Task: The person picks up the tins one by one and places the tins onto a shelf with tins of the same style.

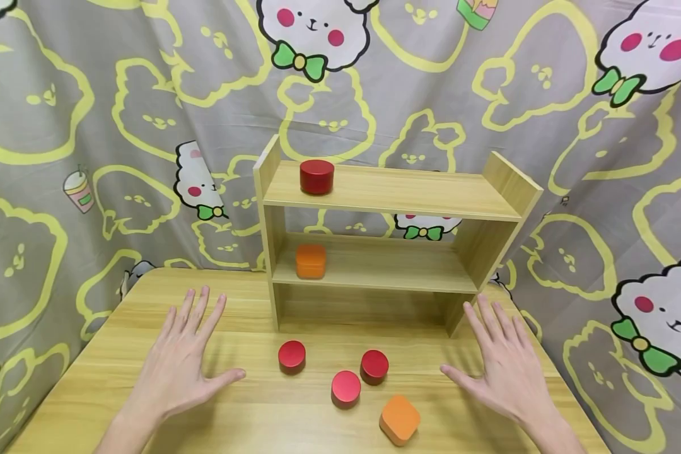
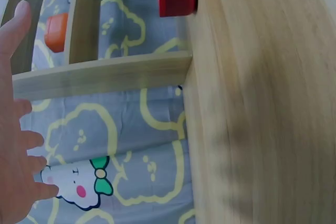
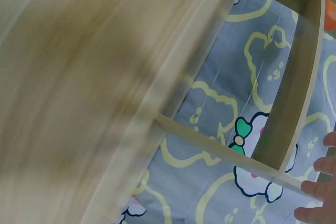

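My left hand (image 1: pixel 178 366) is spread over the left of the table, fingers straight, holding nothing. On the other side my right hand (image 1: pixel 502 372) is spread the same way, its fingertips near the shelf's right foot. Between the hands lie a red round tin (image 1: pixel 292 357), a second red tin (image 1: pixel 345 389), a third red tin (image 1: pixel 374 367) and an orange rounded-square box (image 1: pixel 400 420). A wooden shelf (image 1: pixel 374 287) stands behind them. Its top board bears a red tin (image 1: pixel 316 176) at the left; an orange box (image 1: pixel 310 261) sits left on the middle board.
The wooden table (image 1: pixel 244 429) extends under both hands. A grey curtain (image 1: pixel 147 126) with yellow outlines and white cartoon animals hangs behind and at both sides. The shelf's side panels (image 1: pixel 267 252) rise above its top board.
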The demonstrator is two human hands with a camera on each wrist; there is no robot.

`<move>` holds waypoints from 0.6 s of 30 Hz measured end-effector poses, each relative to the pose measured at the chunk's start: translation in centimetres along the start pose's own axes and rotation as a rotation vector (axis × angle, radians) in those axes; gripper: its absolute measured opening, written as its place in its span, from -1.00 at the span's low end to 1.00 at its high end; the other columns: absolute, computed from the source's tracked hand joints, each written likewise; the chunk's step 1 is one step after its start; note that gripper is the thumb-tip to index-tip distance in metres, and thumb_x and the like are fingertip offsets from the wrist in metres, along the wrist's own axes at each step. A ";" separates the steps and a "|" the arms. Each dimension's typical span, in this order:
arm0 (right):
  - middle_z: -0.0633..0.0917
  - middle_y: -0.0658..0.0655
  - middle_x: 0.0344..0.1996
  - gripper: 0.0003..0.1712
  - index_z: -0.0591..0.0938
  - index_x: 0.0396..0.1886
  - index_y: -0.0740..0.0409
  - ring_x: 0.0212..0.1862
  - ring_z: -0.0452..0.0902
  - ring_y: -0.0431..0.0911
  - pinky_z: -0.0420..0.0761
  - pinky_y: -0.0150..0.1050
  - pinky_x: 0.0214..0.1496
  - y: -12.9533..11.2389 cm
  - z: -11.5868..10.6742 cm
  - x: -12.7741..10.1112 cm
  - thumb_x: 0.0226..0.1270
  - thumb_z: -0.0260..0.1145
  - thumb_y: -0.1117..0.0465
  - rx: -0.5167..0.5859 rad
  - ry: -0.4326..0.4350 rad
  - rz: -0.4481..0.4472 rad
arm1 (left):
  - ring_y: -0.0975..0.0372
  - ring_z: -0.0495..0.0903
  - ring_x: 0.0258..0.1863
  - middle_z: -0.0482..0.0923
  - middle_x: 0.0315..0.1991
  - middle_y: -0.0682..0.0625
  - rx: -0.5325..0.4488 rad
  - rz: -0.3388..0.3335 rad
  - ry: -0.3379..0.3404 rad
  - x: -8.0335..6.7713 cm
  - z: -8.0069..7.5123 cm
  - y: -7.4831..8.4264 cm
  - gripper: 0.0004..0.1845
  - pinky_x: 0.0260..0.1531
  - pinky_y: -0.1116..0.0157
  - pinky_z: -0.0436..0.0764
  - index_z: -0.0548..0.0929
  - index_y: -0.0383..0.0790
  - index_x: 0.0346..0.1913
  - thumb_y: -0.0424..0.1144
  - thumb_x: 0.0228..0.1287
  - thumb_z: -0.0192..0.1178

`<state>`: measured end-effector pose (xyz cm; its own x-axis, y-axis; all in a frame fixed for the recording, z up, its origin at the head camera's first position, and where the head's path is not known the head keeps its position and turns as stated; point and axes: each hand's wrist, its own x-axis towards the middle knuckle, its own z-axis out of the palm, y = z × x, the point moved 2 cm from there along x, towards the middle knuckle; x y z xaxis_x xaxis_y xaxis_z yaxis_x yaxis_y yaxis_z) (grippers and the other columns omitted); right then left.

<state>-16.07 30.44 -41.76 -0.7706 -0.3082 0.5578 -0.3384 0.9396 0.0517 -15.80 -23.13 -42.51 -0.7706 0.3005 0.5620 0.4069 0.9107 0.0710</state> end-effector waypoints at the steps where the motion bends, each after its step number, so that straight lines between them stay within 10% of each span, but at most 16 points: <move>1: 0.26 0.27 0.66 0.37 0.15 0.72 -0.05 0.72 0.03 0.18 -0.44 -0.15 0.82 -0.1 0.0 0.1 0.03 0.35 -0.62 -0.001 -0.002 -0.003 | 0.02 -0.27 0.77 -0.14 0.75 -0.20 -0.008 -0.007 -0.001 0.0 0.0 0.0 0.36 0.69 0.34 -0.53 0.01 -0.02 0.73 0.53 -0.03 0.36; 4: 0.26 0.24 0.67 0.37 0.16 0.72 -0.08 0.74 0.01 0.12 -0.48 -0.25 0.80 -0.4 -0.1 0.3 0.02 0.37 -0.62 0.003 -0.006 -0.014 | 0.07 -0.27 0.77 -0.13 0.75 -0.16 -0.053 -0.044 -0.024 0.2 -0.3 0.2 0.36 0.70 0.39 -0.45 -0.03 0.01 0.74 0.45 -0.04 0.44; 7: 0.28 0.22 0.66 0.36 0.18 0.71 -0.09 0.74 0.02 0.07 -0.48 -0.36 0.77 -0.7 -0.1 0.6 0.01 0.37 -0.63 0.007 -0.006 -0.039 | 0.06 -0.20 0.77 -0.10 0.75 -0.13 -0.121 -0.093 -0.045 0.3 -0.6 0.3 0.34 0.76 -0.07 -0.05 -0.04 0.05 0.74 0.37 -0.01 0.49; 10: 0.30 0.19 0.66 0.34 0.23 0.70 -0.07 0.73 0.06 0.05 -0.45 -0.41 0.76 -0.9 -0.2 0.9 0.02 0.35 -0.64 0.010 0.004 -0.075 | -0.06 -0.04 0.75 -0.04 0.74 -0.12 -0.192 -0.136 -0.053 0.6 -0.8 0.5 0.30 0.38 -0.46 0.38 -0.03 0.08 0.74 0.29 0.04 0.51; 18: 0.31 0.09 0.66 0.25 0.35 0.63 -0.02 0.75 -0.02 -0.12 -0.32 -0.41 0.79 -1.5 -0.5 1.5 0.08 0.31 -0.64 0.028 0.019 -0.191 | -0.28 0.30 0.57 0.16 0.69 -0.15 -0.432 -0.217 0.001 1.2 -0.7 0.5 0.16 0.28 -0.50 0.42 0.08 0.16 0.71 -0.02 0.10 0.56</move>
<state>-16.45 28.62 -40.52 -0.6808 -0.4771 0.5558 -0.4925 0.8598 0.1347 -16.22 -22.48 -41.23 -0.8597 0.1158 0.4974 0.4034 0.7513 0.5223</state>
